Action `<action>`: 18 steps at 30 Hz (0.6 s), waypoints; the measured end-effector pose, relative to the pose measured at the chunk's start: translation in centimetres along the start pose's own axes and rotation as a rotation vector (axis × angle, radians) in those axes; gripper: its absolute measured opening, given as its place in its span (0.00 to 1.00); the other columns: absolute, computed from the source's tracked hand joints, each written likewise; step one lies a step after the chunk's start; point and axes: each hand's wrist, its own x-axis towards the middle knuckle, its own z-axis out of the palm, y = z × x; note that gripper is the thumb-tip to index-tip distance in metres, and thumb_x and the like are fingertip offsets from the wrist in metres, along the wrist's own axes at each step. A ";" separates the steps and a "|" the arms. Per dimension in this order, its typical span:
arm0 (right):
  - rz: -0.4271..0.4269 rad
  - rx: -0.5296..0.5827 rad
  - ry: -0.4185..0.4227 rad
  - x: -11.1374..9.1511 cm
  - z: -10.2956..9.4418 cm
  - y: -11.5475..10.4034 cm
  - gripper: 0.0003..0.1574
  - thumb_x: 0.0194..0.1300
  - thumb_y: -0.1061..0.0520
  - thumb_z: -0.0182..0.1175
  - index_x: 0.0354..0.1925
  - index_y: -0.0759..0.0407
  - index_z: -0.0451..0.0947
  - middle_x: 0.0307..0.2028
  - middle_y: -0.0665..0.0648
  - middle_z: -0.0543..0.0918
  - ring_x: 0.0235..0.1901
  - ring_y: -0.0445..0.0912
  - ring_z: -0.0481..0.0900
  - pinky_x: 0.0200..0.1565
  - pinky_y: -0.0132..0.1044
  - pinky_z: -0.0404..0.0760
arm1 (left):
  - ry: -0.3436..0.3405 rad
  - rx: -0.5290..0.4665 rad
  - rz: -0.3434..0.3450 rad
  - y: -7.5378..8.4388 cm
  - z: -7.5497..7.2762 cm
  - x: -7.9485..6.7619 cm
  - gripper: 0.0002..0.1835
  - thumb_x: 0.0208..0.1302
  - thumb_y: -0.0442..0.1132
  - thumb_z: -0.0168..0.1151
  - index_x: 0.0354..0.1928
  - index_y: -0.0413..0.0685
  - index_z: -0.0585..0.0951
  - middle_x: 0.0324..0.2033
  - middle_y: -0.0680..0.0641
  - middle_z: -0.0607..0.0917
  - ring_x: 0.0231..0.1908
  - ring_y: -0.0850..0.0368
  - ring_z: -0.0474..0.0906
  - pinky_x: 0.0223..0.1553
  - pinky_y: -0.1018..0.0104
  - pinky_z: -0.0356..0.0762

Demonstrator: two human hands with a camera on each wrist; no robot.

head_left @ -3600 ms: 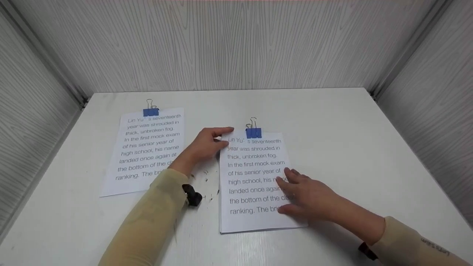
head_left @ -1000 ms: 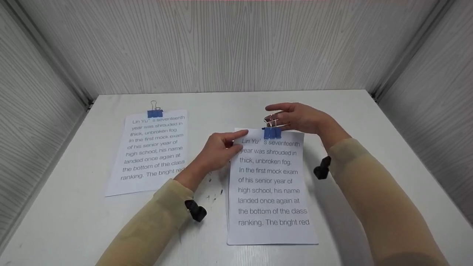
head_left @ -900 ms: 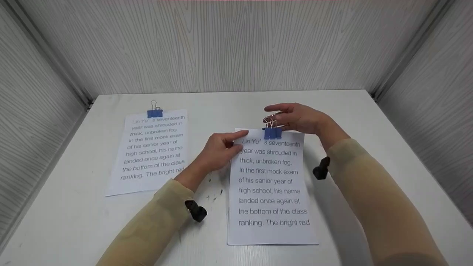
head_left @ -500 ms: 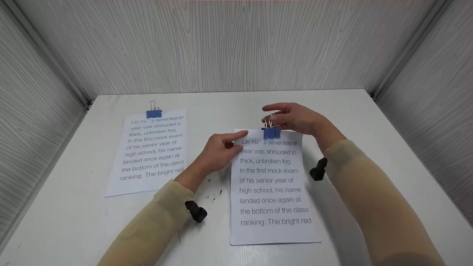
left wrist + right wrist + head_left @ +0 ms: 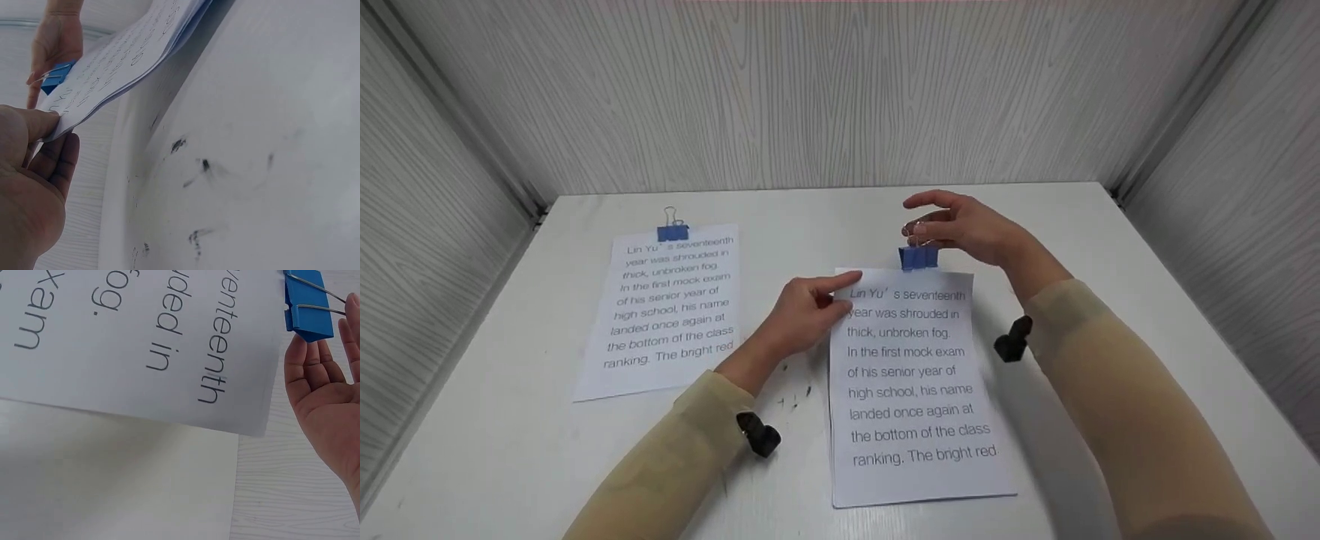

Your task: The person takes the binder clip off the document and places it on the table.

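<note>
My left hand (image 5: 802,315) pinches the upper left corner of a stack of printed sheets (image 5: 915,390), thumb on top and fingers beneath. In the left wrist view the sheets (image 5: 126,59) slant up from that pinch, several layers showing at the edge. At the stack's top edge, my right hand (image 5: 971,229) squeezes the wire handles of a blue binder clip (image 5: 919,257) between thumb and fingers. The clip sits just beyond the paper's top edge in the head view. The right wrist view shows the clip (image 5: 308,306) with its mouth right at the sheet's edge.
A second stack of the same printed sheets (image 5: 660,315) lies at the left on the white table (image 5: 510,450), with a blue binder clip (image 5: 673,232) on its top edge. Dark marks (image 5: 205,165) spot the tabletop. Wood-grain panels (image 5: 840,97) stand behind and at both sides.
My right hand went from the stack's right side to its clip, then drew the clip up off the top edge. The stack shifted right and toward me, still pinched by my left hand.
</note>
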 end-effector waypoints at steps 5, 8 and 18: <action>-0.008 -0.010 0.077 -1.1 -2.1 0.4 0.29 0.64 0.49 0.66 0.61 0.48 0.71 0.55 0.60 0.79 0.54 0.53 0.79 0.59 0.44 0.73 | -0.004 -0.019 -0.005 0.1 0.0 -0.1 0.24 0.65 0.36 0.64 0.61 0.68 0.78 0.51 0.59 0.84 0.35 0.58 0.82 0.36 0.65 0.77; 0.012 -0.006 0.123 -2.4 -4.0 1.0 0.29 0.64 0.48 0.66 0.61 0.52 0.70 0.57 0.62 0.77 0.57 0.52 0.77 0.58 0.41 0.74 | -0.005 -0.021 -0.003 0.1 0.1 -0.2 0.24 0.64 0.36 0.64 0.61 0.68 0.78 0.48 0.58 0.85 0.34 0.58 0.82 0.35 0.66 0.77; 0.154 -0.011 0.259 -8.0 -10.9 5.4 0.33 0.67 0.47 0.61 0.62 0.62 0.66 0.63 0.60 0.74 0.58 0.49 0.75 0.56 0.36 0.75 | 0.008 -0.023 0.003 -0.3 -0.1 -0.3 0.24 0.64 0.35 0.64 0.61 0.66 0.78 0.51 0.57 0.84 0.36 0.59 0.82 0.35 0.67 0.76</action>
